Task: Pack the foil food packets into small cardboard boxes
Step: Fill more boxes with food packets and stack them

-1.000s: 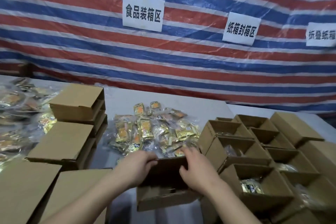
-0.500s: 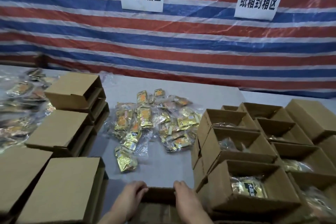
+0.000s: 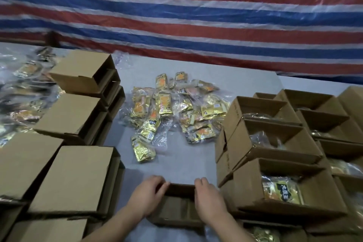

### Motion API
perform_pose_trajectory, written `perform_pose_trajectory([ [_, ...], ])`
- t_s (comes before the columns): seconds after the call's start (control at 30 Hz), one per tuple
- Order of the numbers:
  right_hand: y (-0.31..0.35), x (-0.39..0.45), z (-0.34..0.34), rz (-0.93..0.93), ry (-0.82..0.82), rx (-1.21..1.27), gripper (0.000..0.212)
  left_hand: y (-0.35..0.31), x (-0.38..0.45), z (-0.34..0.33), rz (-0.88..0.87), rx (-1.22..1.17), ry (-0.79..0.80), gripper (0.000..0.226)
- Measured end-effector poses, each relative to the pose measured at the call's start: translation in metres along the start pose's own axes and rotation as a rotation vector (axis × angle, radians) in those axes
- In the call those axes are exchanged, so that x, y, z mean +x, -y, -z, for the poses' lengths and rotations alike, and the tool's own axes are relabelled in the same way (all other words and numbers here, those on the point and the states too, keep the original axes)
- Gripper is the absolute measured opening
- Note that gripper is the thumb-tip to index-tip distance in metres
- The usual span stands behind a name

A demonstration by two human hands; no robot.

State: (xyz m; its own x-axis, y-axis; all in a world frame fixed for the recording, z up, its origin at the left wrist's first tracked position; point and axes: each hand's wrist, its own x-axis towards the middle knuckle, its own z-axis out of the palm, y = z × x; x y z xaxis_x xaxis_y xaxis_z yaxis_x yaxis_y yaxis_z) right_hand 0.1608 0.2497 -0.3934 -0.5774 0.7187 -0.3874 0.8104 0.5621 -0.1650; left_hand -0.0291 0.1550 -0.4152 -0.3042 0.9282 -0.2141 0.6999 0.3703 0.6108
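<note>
Since the earlier frame, both hands have drawn the open box (image 3: pixel 177 205) down to the bottom centre.
With my left hand (image 3: pixel 147 192) and right hand (image 3: pixel 209 194), fingers curled over its far rim, I should seat it square on the surface (image 3: pixel 186 163) before filling; the foil packets (image 3: pixel 172 112) lie at mid-frame, well beyond my fingers.

Gold foil packets (image 3: pixel 172 112) heaped mid-table; open box (image 3: pixel 177 205) near edge.
</note>
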Motion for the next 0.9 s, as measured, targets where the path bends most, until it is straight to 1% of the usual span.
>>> perform_pose_trajectory([
  [0.07, 0.001, -0.002, 0.002, 0.010, -0.001, 0.040, 0.019, -0.001, 0.006, 0.005, 0.056, -0.098, -0.011, 0.036],
  [0.13, 0.001, -0.003, 0.006, 0.010, 0.019, 0.069, 0.018, 0.001, 0.029, 0.013, 0.149, -0.206, -0.094, 0.031],
  [0.17, 0.000, -0.002, 0.007, 0.001, 0.030, 0.069, 0.023, 0.004, 0.047, 0.017, 0.217, -0.224, -0.145, 0.031],
  [0.2, 0.000, -0.002, 0.008, -0.013, 0.036, 0.066, 0.029, 0.008, 0.067, 0.022, 0.311, -0.224, -0.180, 0.035],
  [0.3, -0.002, 0.001, 0.006, -0.079, 0.028, 0.071, 0.047, 0.026, 0.122, 0.033, 0.586, -0.304, -0.169, 0.043],
  [0.33, -0.002, 0.002, 0.004, -0.097, 0.017, 0.074, 0.052, 0.033, 0.135, 0.034, 0.660, -0.312, -0.154, 0.051],
  [0.4, -0.002, 0.004, -0.001, -0.117, -0.020, 0.085, 0.061, 0.050, 0.154, 0.029, 0.771, -0.244, -0.129, 0.072],
  [0.5, -0.001, 0.009, -0.006, -0.119, -0.093, 0.123, 0.074, 0.074, 0.173, 0.011, 0.860, -0.144, -0.113, 0.105],
  [0.57, -0.001, 0.012, -0.009, -0.123, -0.149, 0.171, 0.076, 0.087, 0.181, 0.003, 0.870, -0.081, -0.089, 0.125],
  [0.63, -0.002, 0.015, -0.014, -0.129, -0.196, 0.203, 0.071, 0.097, 0.184, -0.002, 0.796, 0.097, -0.059, 0.136],
  [0.67, -0.002, 0.016, -0.016, -0.130, -0.203, 0.210, 0.069, 0.101, 0.187, -0.005, 0.752, 0.172, -0.057, 0.133],
  [0.73, -0.001, 0.017, -0.019, -0.133, -0.184, 0.212, 0.069, 0.105, 0.192, -0.008, 0.747, 0.209, -0.064, 0.113],
  [0.77, 0.000, 0.017, -0.020, -0.135, -0.169, 0.208, 0.070, 0.102, 0.194, -0.007, 0.780, 0.184, -0.057, 0.107],
  [0.8, -0.001, 0.016, -0.021, -0.138, -0.157, 0.205, 0.070, 0.100, 0.196, -0.005, 0.817, 0.154, -0.044, 0.105],
  [0.9, 0.001, 0.016, -0.017, -0.142, -0.172, 0.199, 0.071, 0.087, 0.190, 0.004, 0.910, -0.028, -0.079, 0.108],
])
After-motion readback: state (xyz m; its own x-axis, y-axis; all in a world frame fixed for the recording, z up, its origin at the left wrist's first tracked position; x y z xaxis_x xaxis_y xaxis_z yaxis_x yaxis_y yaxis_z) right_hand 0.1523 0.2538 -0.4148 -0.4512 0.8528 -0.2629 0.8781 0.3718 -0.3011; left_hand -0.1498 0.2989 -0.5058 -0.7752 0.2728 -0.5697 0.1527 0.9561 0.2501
